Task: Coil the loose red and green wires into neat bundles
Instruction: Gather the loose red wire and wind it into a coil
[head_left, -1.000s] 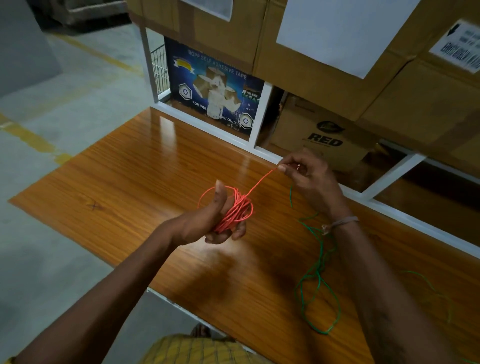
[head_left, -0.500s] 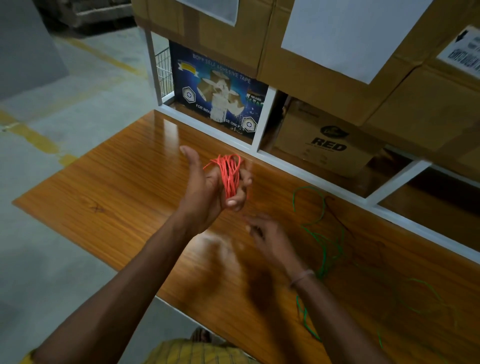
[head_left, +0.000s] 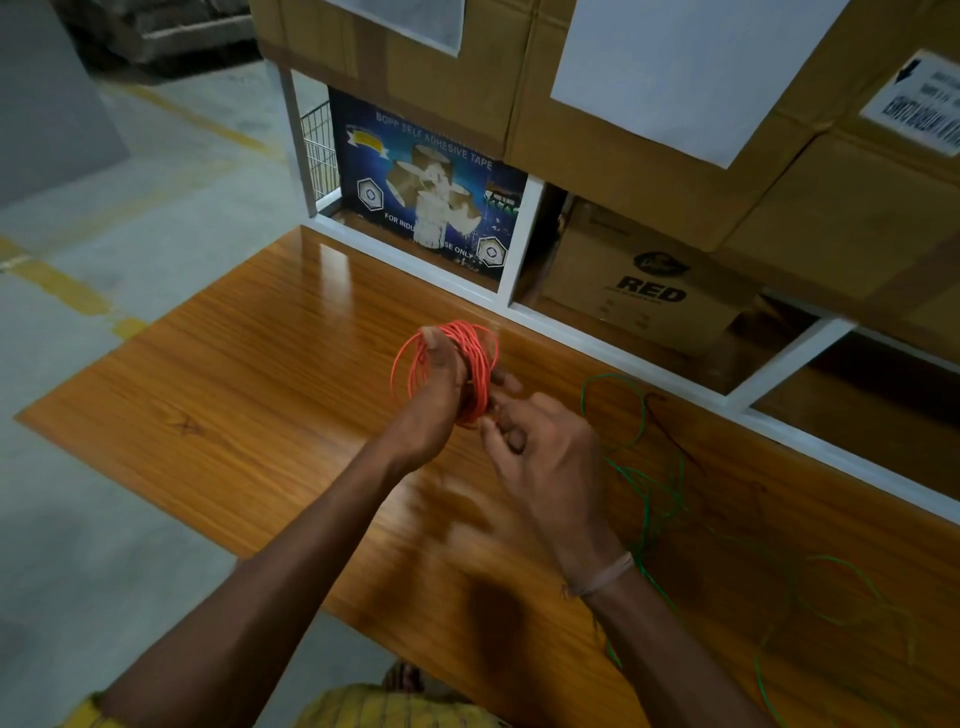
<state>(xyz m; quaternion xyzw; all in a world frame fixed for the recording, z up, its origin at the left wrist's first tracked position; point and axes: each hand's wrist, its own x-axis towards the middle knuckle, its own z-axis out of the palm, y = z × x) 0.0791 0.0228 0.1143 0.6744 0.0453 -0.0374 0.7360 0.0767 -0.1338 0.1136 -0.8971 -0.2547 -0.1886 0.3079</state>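
A coil of red wire (head_left: 470, 364) is looped around my left hand (head_left: 435, 400), which holds it above the wooden table (head_left: 249, 395), thumb up through the loops. My right hand (head_left: 540, 447) is just right of the coil with fingers curled; its fingertips meet the coil's lower right edge, and whether they pinch a strand I cannot tell. The green wire (head_left: 644, 483) lies loose in wide tangled loops on the table to the right, partly hidden under my right forearm.
A white-framed shelf (head_left: 519, 306) runs along the table's far edge, holding a blue adhesive-tape box (head_left: 426, 197) and a cardboard box marked RED (head_left: 644, 291). Large cardboard cartons (head_left: 649, 104) are stacked above. Concrete floor with yellow lines (head_left: 62, 280) lies left.
The free red strand my right hand held out a second ago is gone into the coil. My left hand turned and lowered the coil; my right hand moved up to its lower edge.
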